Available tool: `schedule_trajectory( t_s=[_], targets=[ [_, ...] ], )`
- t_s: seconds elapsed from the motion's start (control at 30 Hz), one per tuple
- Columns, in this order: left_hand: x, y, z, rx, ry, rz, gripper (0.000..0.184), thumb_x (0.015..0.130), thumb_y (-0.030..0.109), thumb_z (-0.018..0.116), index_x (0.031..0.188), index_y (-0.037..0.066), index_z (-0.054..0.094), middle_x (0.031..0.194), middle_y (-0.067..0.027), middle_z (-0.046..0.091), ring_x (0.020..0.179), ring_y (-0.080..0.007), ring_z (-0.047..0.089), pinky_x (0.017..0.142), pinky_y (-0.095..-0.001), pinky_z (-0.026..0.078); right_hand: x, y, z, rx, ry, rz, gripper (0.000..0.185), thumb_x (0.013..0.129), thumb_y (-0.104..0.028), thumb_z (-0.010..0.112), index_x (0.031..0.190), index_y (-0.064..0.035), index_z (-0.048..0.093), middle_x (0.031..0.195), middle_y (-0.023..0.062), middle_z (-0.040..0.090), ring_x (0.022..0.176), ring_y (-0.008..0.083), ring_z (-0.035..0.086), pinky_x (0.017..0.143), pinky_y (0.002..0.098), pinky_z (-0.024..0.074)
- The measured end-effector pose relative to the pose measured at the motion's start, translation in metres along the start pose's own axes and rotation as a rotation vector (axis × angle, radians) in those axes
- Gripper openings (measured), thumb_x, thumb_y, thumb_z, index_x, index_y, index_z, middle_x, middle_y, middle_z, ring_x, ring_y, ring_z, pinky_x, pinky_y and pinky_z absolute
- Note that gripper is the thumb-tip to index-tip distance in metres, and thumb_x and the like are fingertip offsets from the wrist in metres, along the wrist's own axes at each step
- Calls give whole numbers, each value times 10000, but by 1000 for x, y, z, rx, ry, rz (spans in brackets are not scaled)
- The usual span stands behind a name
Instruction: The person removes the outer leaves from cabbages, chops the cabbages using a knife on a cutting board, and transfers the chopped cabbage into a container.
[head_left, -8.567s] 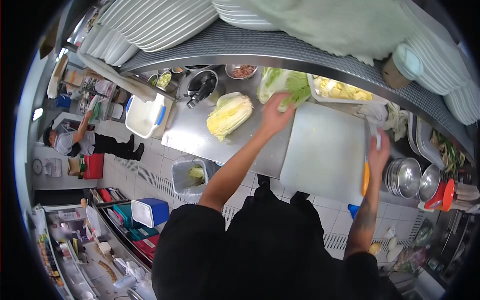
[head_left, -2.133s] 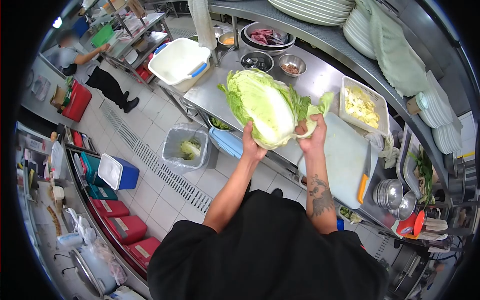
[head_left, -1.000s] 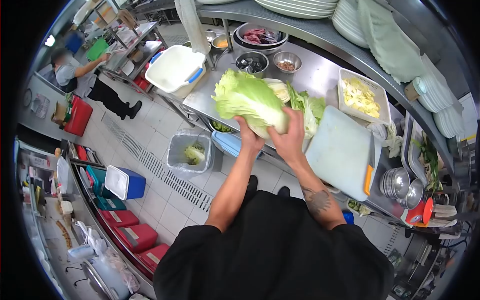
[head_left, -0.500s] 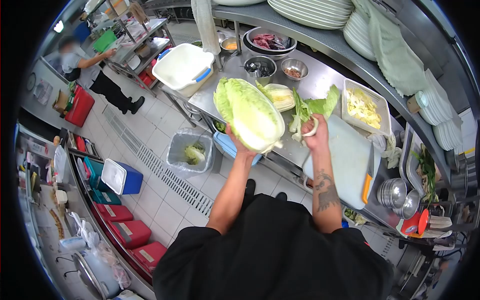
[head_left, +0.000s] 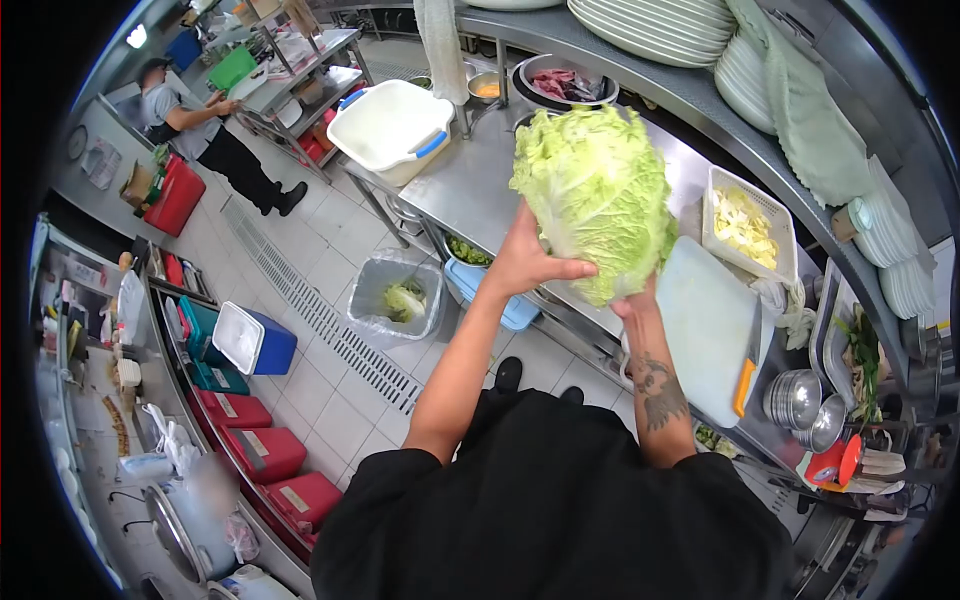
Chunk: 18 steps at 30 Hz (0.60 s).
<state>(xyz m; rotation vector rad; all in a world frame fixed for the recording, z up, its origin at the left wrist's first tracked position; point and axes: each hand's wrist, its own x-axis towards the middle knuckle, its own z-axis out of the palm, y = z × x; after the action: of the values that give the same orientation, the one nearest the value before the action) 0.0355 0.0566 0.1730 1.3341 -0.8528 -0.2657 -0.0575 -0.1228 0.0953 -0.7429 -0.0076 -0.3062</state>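
Note:
A large pale-green napa cabbage [head_left: 600,195] is up in front of me, above the steel worktop, leafy side toward the camera. My left hand [head_left: 535,260] grips it from the left, thumb laid across its leaves and the other fingers mostly behind it. At the lower right, my right hand [head_left: 642,297] closes on the cabbage too, its fingers largely hidden. Close to my right forearm lies a white cutting board [head_left: 700,330], bearing a knife [head_left: 747,370] with an orange handle.
A white basket [head_left: 712,235] of cut yellowish pieces stands right of the cabbage. Left are a white tub [head_left: 390,125] and a lined bin [head_left: 365,315] with leaf scraps. Metal bowls [head_left: 795,398] sit at right. A shelf of plates [head_left: 650,35] overhangs the back. A person [head_left: 180,120] works far left.
The cabbage has turned and moved right, now covering the second cabbage and a bowl. My right hand went from the loose leaf to the cabbage; that leaf is out of sight.

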Motion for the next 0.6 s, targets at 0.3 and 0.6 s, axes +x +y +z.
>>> schedule_trajectory(
  t_s=[0.3, 0.6],
  targets=[
    [-28, -38, 54, -905, 296, -33, 1259, 607, 621, 849, 1542, 117, 174, 1517, -113, 360, 1380, -312, 389, 1133, -473, 357, -24, -57, 92, -914, -45, -704, 1029, 605, -362, 907, 1416, -40, 363, 1390, 151, 370, 1299, 286, 392, 1060, 407, 397],
    [-26, -70, 13, -1183, 241, -13, 1126, 686, 823, 603, 1520, 145, 268, 1511, -180, 366, 1345, -361, 428, 1113, -546, 384, -45, -62, 125, -1154, -91, -542, 672, 762, -300, 798, 1305, -11, 527, 1243, 154, 531, 1168, 287, 527, 969, 386, 441]
  ],
)
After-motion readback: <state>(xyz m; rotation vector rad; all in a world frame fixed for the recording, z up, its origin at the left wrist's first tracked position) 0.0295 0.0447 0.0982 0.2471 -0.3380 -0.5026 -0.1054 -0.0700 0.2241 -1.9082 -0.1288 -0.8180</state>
